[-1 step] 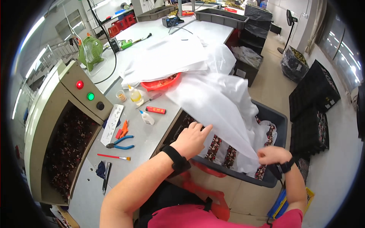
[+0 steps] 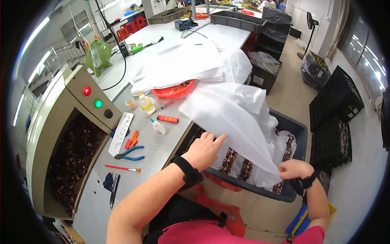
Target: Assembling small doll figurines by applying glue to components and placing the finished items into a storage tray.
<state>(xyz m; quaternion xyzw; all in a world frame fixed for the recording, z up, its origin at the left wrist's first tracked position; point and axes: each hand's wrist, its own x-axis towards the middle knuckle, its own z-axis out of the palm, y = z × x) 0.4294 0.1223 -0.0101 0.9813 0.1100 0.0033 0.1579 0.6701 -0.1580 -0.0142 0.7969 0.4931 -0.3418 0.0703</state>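
Observation:
A thin white sheet (image 2: pixel 227 107) drapes from the table over a dark grey bin (image 2: pixel 301 136). At its near right corner, my right hand (image 2: pixel 295 168) is closed, pinching the sheet's edge. My left hand (image 2: pixel 203 151) lies at the sheet's near left edge, above the bin's left side. Its thumb stands apart from the other fingers, and no object shows in it; some fingertips are hidden. Inside the bin, strips of dark red, black and cream speckled pieces (image 2: pixel 245 169) lie among white sheeting. The draped sheet covers the bin's far part.
Left on the table are blue-handled pliers (image 2: pixel 132 152), a brush (image 2: pixel 122 168), a black pen (image 2: pixel 114 191), glue bottles (image 2: pixel 158 127) and a red basket (image 2: pixel 174 90). A machine (image 2: pixel 53 110) with lit buttons stands far left. Black crates (image 2: pixel 331 138) stack at right.
My right hand has shifted slightly right and down with the sheet's corner. My left hand stays nearly in place.

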